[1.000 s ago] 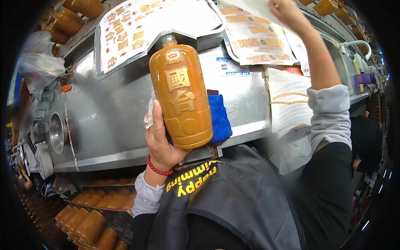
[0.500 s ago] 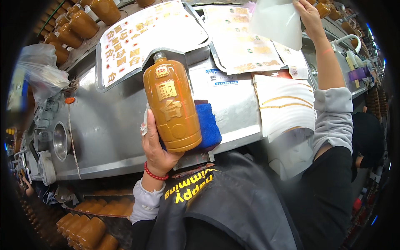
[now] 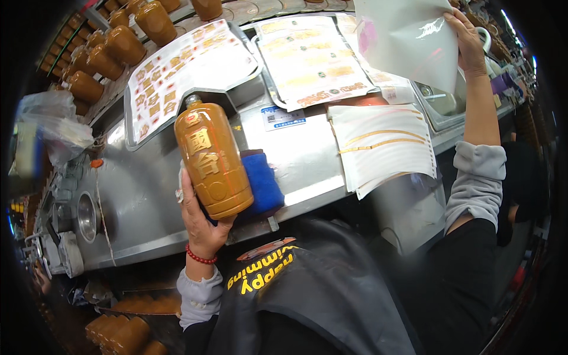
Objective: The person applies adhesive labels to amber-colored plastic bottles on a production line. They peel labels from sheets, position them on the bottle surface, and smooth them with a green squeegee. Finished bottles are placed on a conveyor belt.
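My left hand (image 3: pixel 201 228) is wrapped round the lower part of a brown glazed bottle (image 3: pixel 219 160) with raised gold characters. The bottle leans a little to the left, and its narrow neck points away from me. Beside its base lies a folded blue cloth (image 3: pixel 263 183). At the upper right, my right hand (image 3: pixel 466 44) pinches the edge of a large translucent sheet (image 3: pixel 408 44) with a pinkish patch on its left side. The sheet is held up over printed decal sheets (image 3: pixel 316 59), covering part of them.
A metal tray (image 3: pixel 128 127) with more decals stands behind the bottle. White sheets with gold strips (image 3: pixel 387 148) lie at the bench's right front. Several brown bottles (image 3: pixel 124 46) crowd the far left. A steel bowl (image 3: pixel 87 216) and plastic bags (image 3: pixel 53 127) are at the left.
The translucent sheet has come lower and shows more of its face, still in my right hand. The bottle and left hand sit further left in view, as does most of the bench.
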A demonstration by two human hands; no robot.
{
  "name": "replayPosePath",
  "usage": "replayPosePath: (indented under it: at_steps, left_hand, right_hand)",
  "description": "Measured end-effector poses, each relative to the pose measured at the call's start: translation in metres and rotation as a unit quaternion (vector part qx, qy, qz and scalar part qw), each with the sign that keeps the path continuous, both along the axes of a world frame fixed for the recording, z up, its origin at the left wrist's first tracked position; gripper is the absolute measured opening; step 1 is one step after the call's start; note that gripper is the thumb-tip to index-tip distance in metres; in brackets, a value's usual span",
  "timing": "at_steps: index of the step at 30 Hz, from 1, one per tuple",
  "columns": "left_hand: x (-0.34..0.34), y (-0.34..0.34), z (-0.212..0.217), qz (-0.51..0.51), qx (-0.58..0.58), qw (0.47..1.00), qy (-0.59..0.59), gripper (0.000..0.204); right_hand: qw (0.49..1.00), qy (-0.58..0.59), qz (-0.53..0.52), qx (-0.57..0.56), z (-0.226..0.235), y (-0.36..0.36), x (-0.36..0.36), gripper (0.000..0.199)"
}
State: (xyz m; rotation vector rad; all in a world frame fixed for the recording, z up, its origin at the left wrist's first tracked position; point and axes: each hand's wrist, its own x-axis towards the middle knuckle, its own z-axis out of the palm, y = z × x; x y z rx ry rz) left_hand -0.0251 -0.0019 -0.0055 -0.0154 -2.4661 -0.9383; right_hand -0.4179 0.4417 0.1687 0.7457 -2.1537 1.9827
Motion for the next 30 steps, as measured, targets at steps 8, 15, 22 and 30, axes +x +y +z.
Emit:
replayPosePath:
  at_steps: [8, 15, 22, 30]
  left_hand:
    - [0.002, 0.011, -0.016, 0.019, 0.058, 0.998, 0.024, 0.098]
    - [0.001, -0.004, -0.028, 0.006, -0.043, 0.998, 0.054, 0.079]
    - [-0.002, -0.005, -0.022, 0.012, -0.05, 0.998, 0.032, 0.086]
    - [0.001, 0.011, -0.014, 0.037, 0.053, 0.998, 0.005, 0.104]
  right_hand:
    - [0.983, -0.025, -0.074, -0.166, -0.053, 0.268, 0.095, 0.026]
    - [0.877, -0.117, -0.466, -0.029, -0.213, 0.47, 0.312, 0.036]
    - [0.656, -0.38, -0.639, -0.134, -0.421, 0.482, 0.43, 0.038]
    - [0.716, -0.213, -0.665, -0.004, -0.367, 0.444, 0.294, 0.023]
